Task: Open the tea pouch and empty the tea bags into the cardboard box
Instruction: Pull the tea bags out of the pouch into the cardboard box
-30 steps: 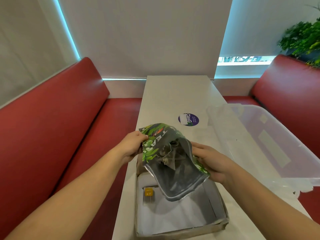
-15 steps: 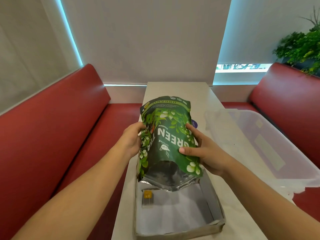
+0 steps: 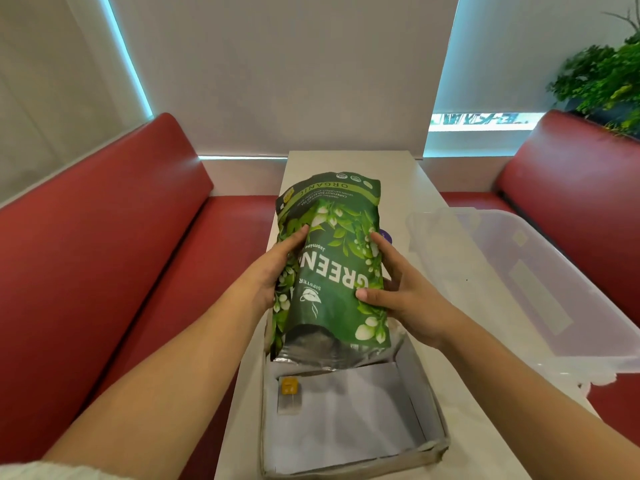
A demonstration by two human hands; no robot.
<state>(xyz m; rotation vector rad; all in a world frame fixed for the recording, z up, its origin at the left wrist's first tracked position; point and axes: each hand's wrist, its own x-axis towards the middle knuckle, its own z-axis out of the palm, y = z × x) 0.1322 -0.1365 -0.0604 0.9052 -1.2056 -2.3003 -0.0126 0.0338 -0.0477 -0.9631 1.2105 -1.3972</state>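
Both hands grip the tea pouch [image 3: 330, 268], the left hand [image 3: 277, 271] at nine o'clock and the right hand [image 3: 401, 289] at three. A second ago it lay tilted; now it stands upended, mouth down over the cardboard box [image 3: 429, 403]. One tea bag [image 3: 289, 393] lies inside, so emptying has barely begun.

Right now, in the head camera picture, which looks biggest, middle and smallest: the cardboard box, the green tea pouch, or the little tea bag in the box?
1. cardboard box, biggest, though it lies nearest the camera.
2. green tea pouch, fairly close behind, so that order is unsure.
3. tea bag, clearly smallest.
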